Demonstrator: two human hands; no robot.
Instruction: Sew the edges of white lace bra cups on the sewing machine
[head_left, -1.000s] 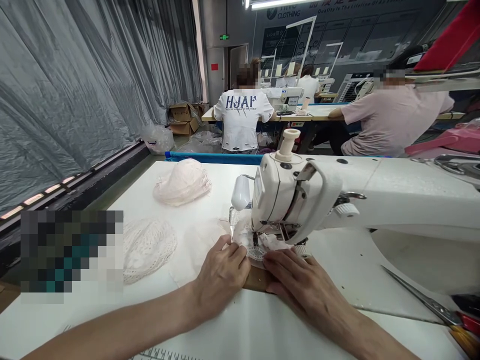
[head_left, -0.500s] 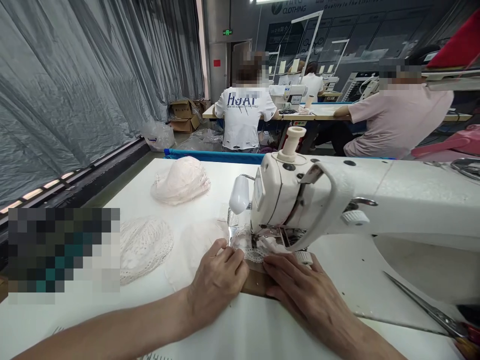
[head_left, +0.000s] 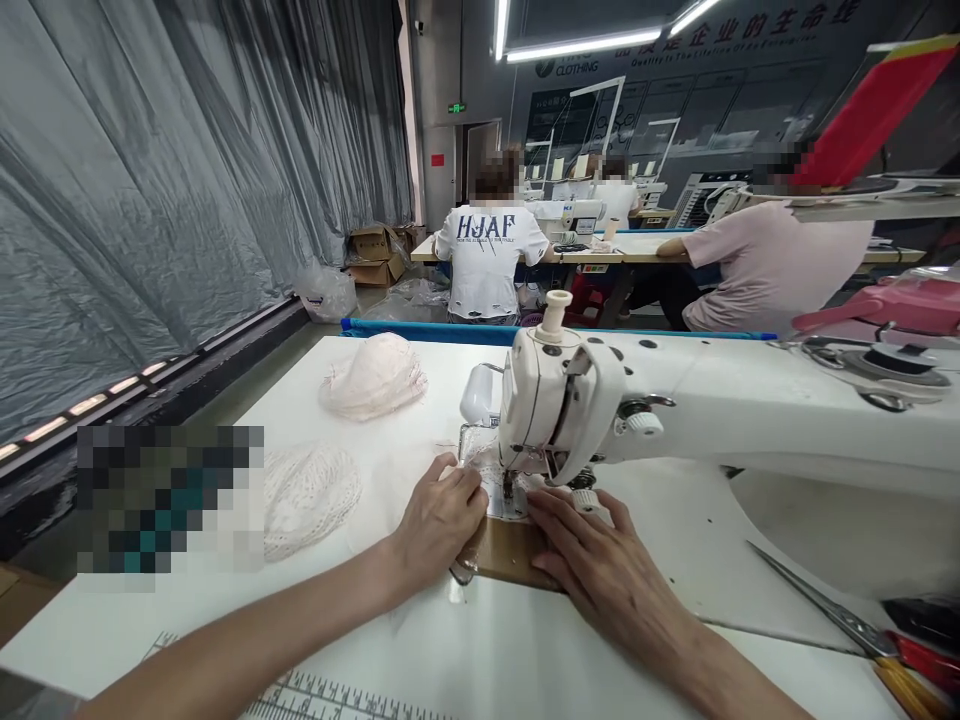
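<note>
Before me stands a white sewing machine (head_left: 697, 400), its presser foot (head_left: 508, 485) lowered near a piece of pale lace fabric (head_left: 484, 460). Left of the foot, my left hand (head_left: 442, 515) is closed, fingers curled and pinching the pale fabric. My right hand (head_left: 592, 550) rests just right of the foot with its fingers stretched out flat, fingertips at the edge of the metal plate. Brown tape (head_left: 510, 550) covers the machine bed between both hands. Part of the fabric is hidden behind my fingers and the machine head.
A pale fabric cup (head_left: 377, 375) and a coil of lace trim (head_left: 311, 500) lie on the white table at left. Scissors (head_left: 825, 600) rest at right. A printed ruler (head_left: 322, 695) runs along the front. Two people sit at a table (head_left: 637, 252) ahead.
The head view has tilted upward. The lace has shifted away from me past the presser foot, exposing more metal plate and brown tape. Both hands stay beside the foot.
</note>
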